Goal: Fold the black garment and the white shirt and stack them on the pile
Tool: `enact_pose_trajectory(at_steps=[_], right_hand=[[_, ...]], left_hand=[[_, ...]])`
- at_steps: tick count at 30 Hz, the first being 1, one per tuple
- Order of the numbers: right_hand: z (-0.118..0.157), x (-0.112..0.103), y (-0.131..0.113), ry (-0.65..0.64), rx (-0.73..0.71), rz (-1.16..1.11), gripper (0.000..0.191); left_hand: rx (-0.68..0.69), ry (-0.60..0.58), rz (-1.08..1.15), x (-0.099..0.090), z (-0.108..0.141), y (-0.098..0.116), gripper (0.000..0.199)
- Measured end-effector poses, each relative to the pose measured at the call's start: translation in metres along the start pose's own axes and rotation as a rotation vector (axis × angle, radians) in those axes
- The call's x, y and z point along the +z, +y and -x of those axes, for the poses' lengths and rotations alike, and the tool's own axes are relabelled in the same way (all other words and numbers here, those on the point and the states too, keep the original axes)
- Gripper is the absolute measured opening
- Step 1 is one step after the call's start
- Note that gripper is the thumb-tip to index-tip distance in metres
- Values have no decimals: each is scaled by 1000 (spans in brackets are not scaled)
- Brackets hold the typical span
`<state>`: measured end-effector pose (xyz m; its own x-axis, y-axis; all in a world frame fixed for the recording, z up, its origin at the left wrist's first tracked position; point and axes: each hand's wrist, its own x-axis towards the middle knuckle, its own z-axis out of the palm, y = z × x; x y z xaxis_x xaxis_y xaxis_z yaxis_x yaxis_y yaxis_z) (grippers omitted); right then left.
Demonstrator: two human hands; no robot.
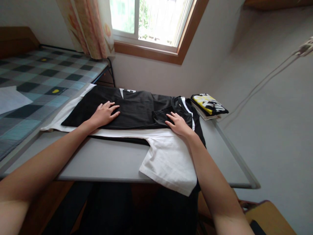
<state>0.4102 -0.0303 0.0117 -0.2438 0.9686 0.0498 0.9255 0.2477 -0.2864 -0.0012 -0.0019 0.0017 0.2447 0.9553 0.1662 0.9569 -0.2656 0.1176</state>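
Note:
A black T-shirt [137, 109] with a white print lies partly folded on a grey table. Beneath it spreads a white T-shirt [168, 160], whose sleeve hangs over the table's front edge; more black cloth shows under the white one. My left hand [105, 113] rests flat on the black fabric left of the middle, fingers spread. Near the collar at the right, my right hand [178, 123] also lies flat, fingers apart, on the black cloth. Neither hand grips anything.
A folded pile of clothes [209, 106] with a yellow, white and black print sits at the table's [105, 160] far right. To the left stands a bed [80, 70] with a checked cover and a white paper [13, 99]. A cable [264, 80] runs along the right wall.

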Motion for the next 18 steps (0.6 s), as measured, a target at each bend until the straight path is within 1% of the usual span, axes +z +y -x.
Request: enact_pose_trajectory(at_steps=[11, 18], right_hand=[[-1, 1, 2, 7, -9, -10, 57], [1, -2, -1, -13, 3, -10, 58]], left_hand=[[-5, -7, 0, 0, 0, 0, 58], [-11, -6, 0, 0, 0, 0, 57]])
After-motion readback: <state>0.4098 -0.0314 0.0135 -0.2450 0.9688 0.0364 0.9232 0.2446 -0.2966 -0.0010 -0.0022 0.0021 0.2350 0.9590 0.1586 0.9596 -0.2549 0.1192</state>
